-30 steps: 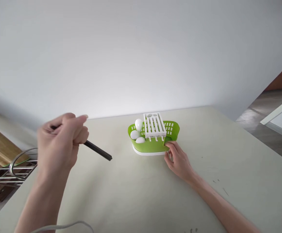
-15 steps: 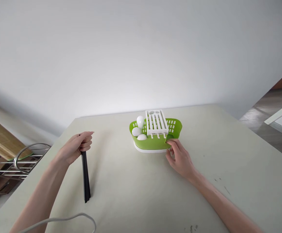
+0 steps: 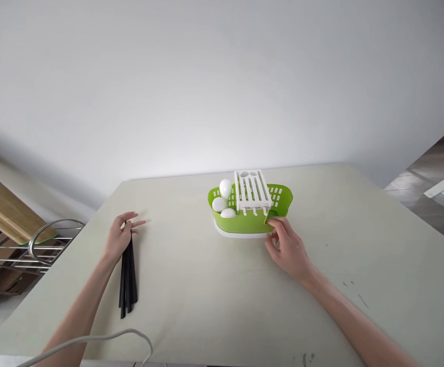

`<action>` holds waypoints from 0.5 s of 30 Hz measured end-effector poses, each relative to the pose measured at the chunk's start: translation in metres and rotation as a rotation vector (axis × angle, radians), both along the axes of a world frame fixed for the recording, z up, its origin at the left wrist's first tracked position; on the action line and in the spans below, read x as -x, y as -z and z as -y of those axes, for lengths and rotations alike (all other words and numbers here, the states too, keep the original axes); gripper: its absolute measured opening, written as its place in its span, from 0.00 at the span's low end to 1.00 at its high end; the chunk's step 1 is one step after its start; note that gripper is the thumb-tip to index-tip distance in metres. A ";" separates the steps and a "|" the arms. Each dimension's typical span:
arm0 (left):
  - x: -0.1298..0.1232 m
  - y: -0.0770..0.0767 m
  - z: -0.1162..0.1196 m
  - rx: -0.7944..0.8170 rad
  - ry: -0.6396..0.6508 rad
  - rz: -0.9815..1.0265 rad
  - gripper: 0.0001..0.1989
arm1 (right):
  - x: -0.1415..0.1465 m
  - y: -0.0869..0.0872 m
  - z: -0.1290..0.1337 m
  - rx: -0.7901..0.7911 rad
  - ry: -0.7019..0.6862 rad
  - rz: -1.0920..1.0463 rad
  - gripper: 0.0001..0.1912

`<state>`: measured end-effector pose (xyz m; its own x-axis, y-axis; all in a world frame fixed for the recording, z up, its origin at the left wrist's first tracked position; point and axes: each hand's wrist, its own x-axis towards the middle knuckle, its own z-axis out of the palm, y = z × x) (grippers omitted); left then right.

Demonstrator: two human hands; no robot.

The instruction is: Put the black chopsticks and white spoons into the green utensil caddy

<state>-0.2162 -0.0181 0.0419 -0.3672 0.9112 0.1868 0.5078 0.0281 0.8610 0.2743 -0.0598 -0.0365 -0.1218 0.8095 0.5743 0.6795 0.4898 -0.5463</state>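
My left hand point(image 3: 121, 235) is over the left side of the table, its fingers spread. Beneath it a bundle of black chopsticks point(image 3: 129, 280) lies on the tabletop, fanned slightly at the near end; the far ends are partly hidden by the fingers. My right hand point(image 3: 287, 250) grips the front rim of a green utensil basket point(image 3: 250, 224), fingertips over the edge and thumb outside. Several white spoons point(image 3: 226, 190) show their rounded bowls in the basket's left part. Across its middle sits a white slotted rack point(image 3: 253, 191) with small hooks at the front.
The pale table point(image 3: 206, 290) reaches back to a white wall point(image 3: 222, 92). A grey cable point(image 3: 103, 336) hangs across the lower left, in front of my left forearm. Left of the table stand a metal rack point(image 3: 49, 247) and a bamboo board point(image 3: 7, 204).
My left hand has lowered and let go of the chopsticks, which now lie spread on the table. The right hand keeps its hold on the basket. The view has shifted slightly.
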 end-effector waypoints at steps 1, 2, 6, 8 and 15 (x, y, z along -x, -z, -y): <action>0.004 0.006 0.000 -0.025 0.016 -0.049 0.17 | 0.000 0.000 0.000 0.002 0.001 -0.003 0.14; 0.009 0.011 0.001 -0.041 0.021 -0.091 0.18 | 0.000 0.000 0.000 0.005 0.003 -0.006 0.14; 0.028 0.027 0.003 -0.032 -0.009 -0.237 0.19 | 0.001 -0.001 0.001 0.003 0.008 -0.008 0.14; 0.037 0.030 0.005 -0.022 -0.033 -0.339 0.19 | 0.001 -0.001 0.001 -0.001 0.007 -0.006 0.14; 0.063 0.028 0.023 0.096 -0.190 -0.520 0.22 | 0.000 0.000 0.000 -0.009 0.001 -0.008 0.15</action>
<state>-0.2789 -0.0416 0.0141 -0.4085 0.8598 0.3064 0.8432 0.2269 0.4874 0.2744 -0.0600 -0.0368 -0.1158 0.8046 0.5823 0.6756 0.4936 -0.5476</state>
